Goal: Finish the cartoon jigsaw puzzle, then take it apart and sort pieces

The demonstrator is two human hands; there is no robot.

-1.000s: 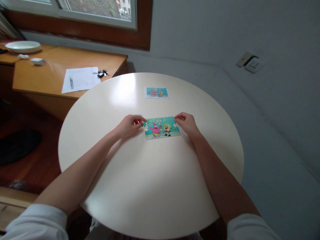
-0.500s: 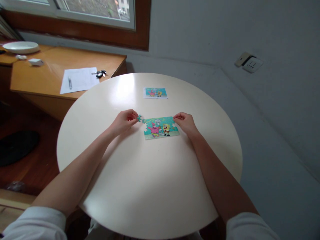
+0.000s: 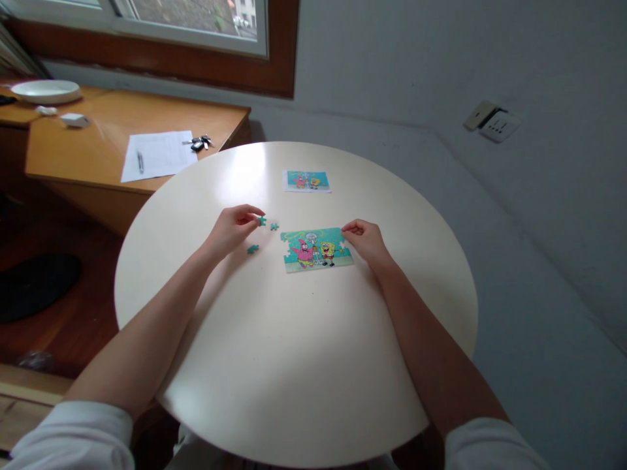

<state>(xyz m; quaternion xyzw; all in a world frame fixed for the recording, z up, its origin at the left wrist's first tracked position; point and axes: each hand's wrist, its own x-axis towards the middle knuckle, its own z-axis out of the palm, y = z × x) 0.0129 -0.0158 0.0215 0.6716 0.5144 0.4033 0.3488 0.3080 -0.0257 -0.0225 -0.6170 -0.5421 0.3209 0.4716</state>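
Observation:
My left hand (image 3: 236, 228) is left of a partly assembled cartoon jigsaw puzzle (image 3: 313, 251), its thumb and forefinger pinching a small green puzzle piece (image 3: 262, 222). Close to those fingertips lies a second loose green piece (image 3: 274, 226). Another green piece (image 3: 253, 249) rests below the hand, apart from the puzzle. The puzzle has gaps on its left edge and a notch at its right side. My right hand (image 3: 366, 240) has its fingers closed together at the puzzle's upper right corner.
All this lies on a round white table (image 3: 294, 365). A reference picture (image 3: 307, 181) of the same cartoon is farther back. On a wooden desk (image 3: 98, 130) to the left are paper (image 3: 161, 156) with a pen, keys (image 3: 200, 143) and a white plate (image 3: 46, 91).
My left hand has drawn back left and slightly away from the puzzle. Loose green pieces show separately around it now. My right hand stays at the corner.

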